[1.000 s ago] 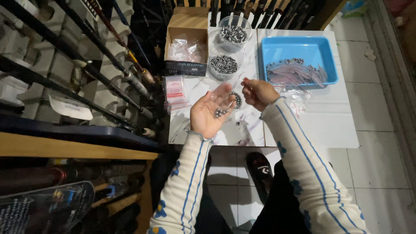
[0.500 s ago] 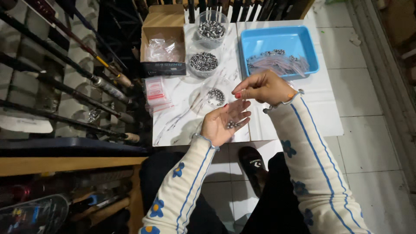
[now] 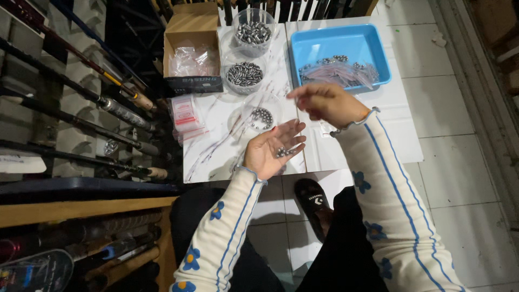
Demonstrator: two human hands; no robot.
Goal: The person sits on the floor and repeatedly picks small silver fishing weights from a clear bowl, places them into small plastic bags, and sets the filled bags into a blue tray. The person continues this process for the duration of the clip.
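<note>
left hand (image 3: 273, 151) grip: open palm cupping metal balls (image 3: 282, 152) | right hand (image 3: 323, 103) grip: fingers pinched, contents unclear | tip: keep palm level

Cardboard box (image 3: 192, 46) at table's (image 3: 389, 116) far left, three tubs of metal weights (image 3: 246, 73) in a row beside it, tray (image 3: 340, 43) holding filled bags (image 3: 338, 71) to the right, stacked packets (image 3: 186, 116) before the box, fishing rods (image 3: 81, 97) left of the table

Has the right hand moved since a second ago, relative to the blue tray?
Yes. The right hand has lifted off the left hand and its small metal balls, toward the blue tray, now just below its near edge.
</note>
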